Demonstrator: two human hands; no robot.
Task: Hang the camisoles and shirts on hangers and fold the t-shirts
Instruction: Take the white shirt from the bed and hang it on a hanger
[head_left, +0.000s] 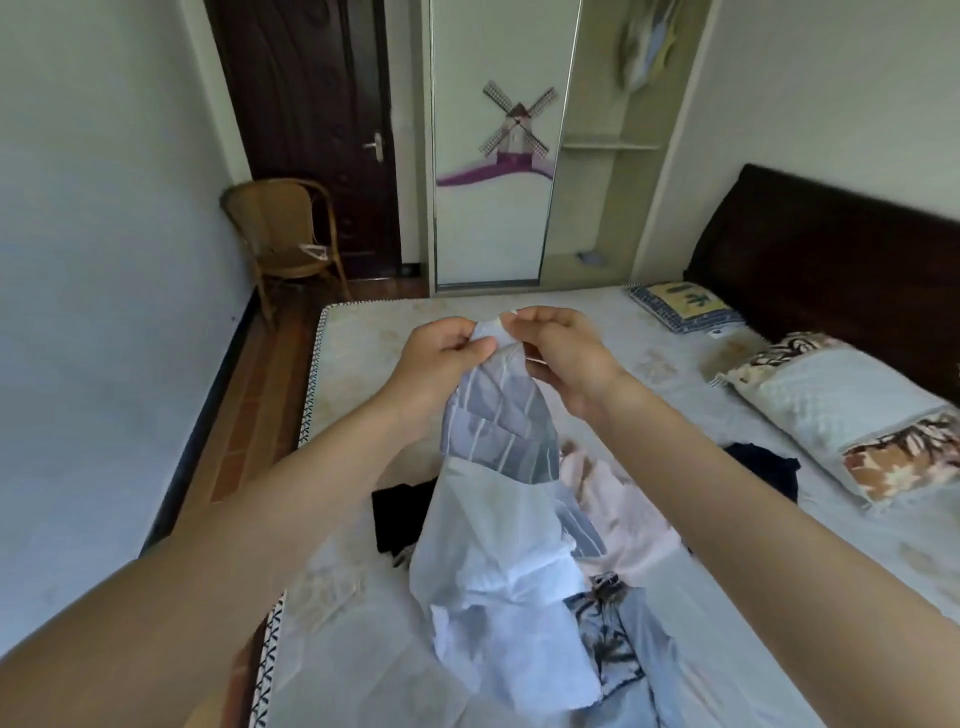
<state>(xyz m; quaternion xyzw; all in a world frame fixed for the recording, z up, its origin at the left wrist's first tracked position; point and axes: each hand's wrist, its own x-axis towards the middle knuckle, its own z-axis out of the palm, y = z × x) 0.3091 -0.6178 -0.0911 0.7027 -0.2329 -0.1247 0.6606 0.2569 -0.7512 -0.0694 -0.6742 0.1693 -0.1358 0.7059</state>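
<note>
We see our left hand (441, 353) and right hand (558, 353) raised close together over the bed (363, 332), each with fingers curled and pinching the top edge of a garment (498, 415) between them. The garment hangs straight down from both hands: its upper part is grey with pale stripes, and lower down it turns to a white, thin cloth that spreads onto the mattress right below our forearms. Whether it is a shirt or a t-shirt we cannot tell.

Around its lower end lie more clothes in a loose heap: a pale pink piece (618, 499) just to the right, a black piece (400, 514) to the left, a blue patterned piece (618, 639) nearer to us, and another dark piece (763, 467) further right. Beyond that, a pillow (831, 405) rests by the dark headboard (831, 249). Across the room stands a wicker chair (285, 234) with a white hanger (314, 252) on its seat, beside the wardrobe (498, 156).
</note>
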